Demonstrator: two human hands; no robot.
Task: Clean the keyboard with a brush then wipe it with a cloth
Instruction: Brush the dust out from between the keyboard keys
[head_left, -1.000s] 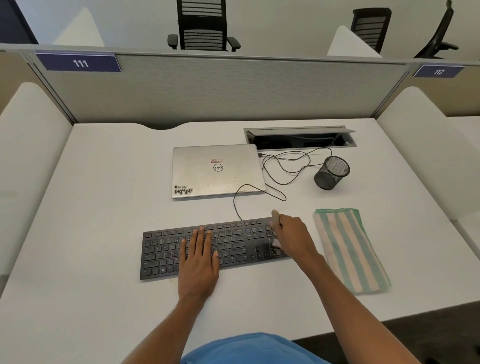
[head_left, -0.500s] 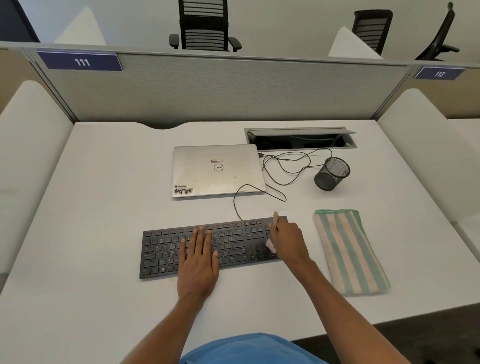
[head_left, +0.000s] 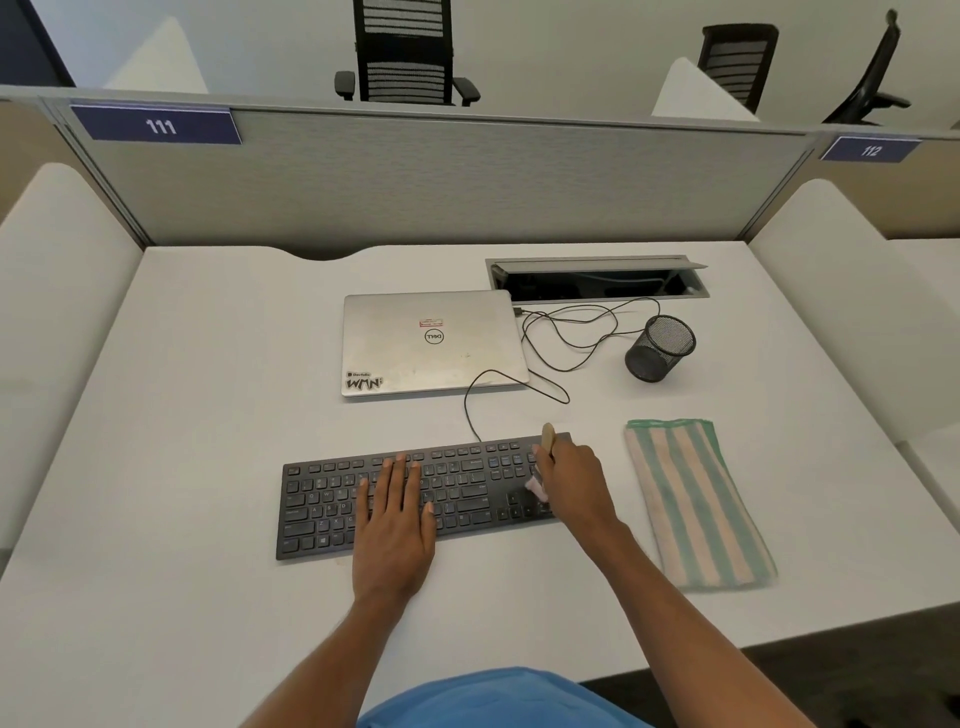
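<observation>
A black keyboard (head_left: 457, 483) lies on the white desk in front of me. My left hand (head_left: 395, 525) rests flat on its middle keys with straight fingers. My right hand (head_left: 574, 483) grips a small brush (head_left: 548, 439) over the keyboard's right end; its wooden handle sticks up past my knuckles and its pale bristles touch the keys near the arrow block. A folded cloth (head_left: 696, 504) with green and beige stripes lies on the desk just right of the keyboard, apart from both hands.
A shut silver laptop (head_left: 431, 343) sits behind the keyboard, with black cables (head_left: 571, 332) looping to an open cable tray (head_left: 597, 280). A black mesh pen cup (head_left: 660, 348) stands at the back right. Grey partitions wall the desk (head_left: 208, 415).
My right hand and the brush shifted slightly left along the keyboard's right end, then back a little. My left hand stayed put on the keys.
</observation>
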